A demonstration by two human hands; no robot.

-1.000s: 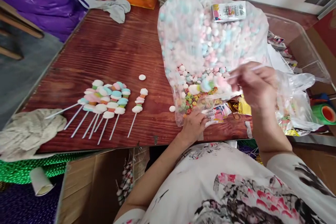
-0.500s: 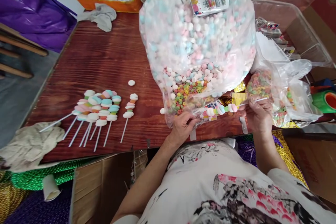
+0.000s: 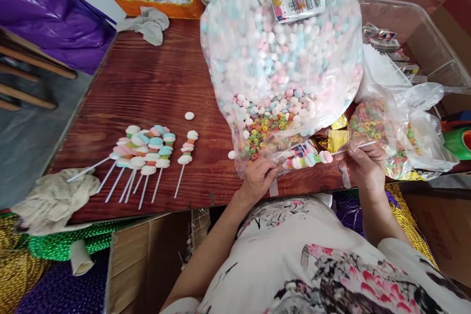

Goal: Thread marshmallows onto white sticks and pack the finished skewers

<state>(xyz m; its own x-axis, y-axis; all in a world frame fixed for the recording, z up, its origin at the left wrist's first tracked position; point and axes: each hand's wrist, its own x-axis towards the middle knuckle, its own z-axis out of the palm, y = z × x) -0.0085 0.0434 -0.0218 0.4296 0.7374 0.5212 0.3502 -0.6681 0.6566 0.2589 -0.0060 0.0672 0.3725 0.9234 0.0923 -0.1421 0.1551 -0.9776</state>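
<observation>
My right hand [image 3: 364, 159] is closed around the white stick of a marshmallow skewer [image 3: 311, 159], held nearly level, its pink, green, blue and white candies pointing left. My left hand [image 3: 259, 176] pinches a clear printed plastic wrapper [image 3: 302, 149] at the table's front edge. The skewer's far end overlaps the wrapper's mouth; how deep it sits inside I cannot tell. Just behind both hands lies a big clear bag of marshmallows [image 3: 279, 54], with ring candies [image 3: 263, 132] at its front. Finished-looking skewers [image 3: 147, 149] lie grouped at left, with one single skewer [image 3: 187, 147] beside them.
A loose white marshmallow [image 3: 189, 116] lies behind the single skewer. On the right are a bag of ring candies [image 3: 368, 117], a clear plastic bin [image 3: 423, 19] and green tape [image 3: 456, 143]. An orange box [image 3: 158, 7] and cloths [image 3: 66, 196] are at left.
My right hand has brought the skewer slightly left, so its candies overlap the wrapper more. My left hand keeps its pinch. The whole view has shifted a little.
</observation>
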